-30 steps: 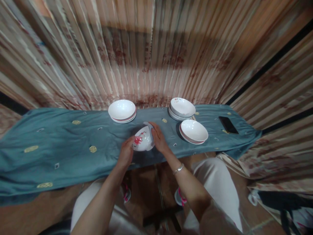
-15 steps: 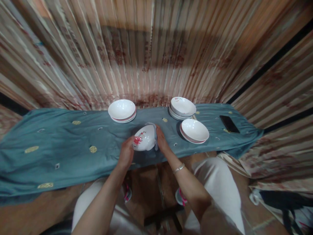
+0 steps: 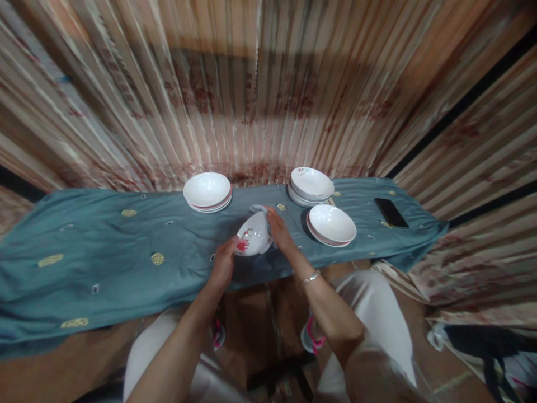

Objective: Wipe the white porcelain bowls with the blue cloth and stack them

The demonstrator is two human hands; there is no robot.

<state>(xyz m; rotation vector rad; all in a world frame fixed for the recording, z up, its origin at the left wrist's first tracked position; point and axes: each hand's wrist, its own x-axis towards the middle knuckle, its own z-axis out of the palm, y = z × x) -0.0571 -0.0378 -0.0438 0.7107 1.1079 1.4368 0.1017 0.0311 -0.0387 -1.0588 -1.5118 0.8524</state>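
A white bowl with red flowers is held tilted above the cloth-covered table, its flowered side showing. My left hand grips the bowl's left edge, fingers closed around the rim. On the far right side, my right hand presses a pale grey cloth against the bowl, fingers closed over it. Part of the cloth is hidden behind the bowl and the fingers. Beyond it stands a stack of white bowls. Two more stacks are to the right: flowered bowls at the back and plain-topped bowls nearer.
A teal patterned cloth covers the long narrow table. A black phone lies toward its right end. Behind hangs a pleated curtain, and a dark bag rests at the lower right.
The held bowl has shifted slightly right and turned more on edge. My left hand has moved right with it, and my right hand has slid a little up along its side.
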